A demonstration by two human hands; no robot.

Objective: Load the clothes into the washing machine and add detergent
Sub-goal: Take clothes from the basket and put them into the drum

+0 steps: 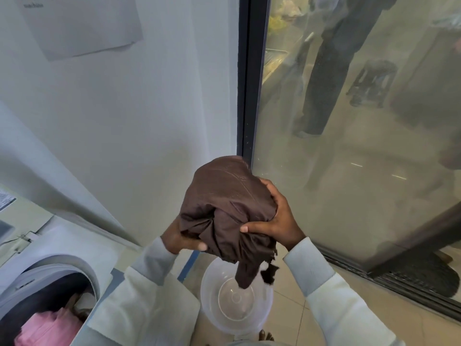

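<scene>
Both hands, left hand and right hand, had fingers clamped on the bunched brown garment, evidently compacting it for the washing machine drum.

Tiled floor, clear plastic basin resting on it
</scene>
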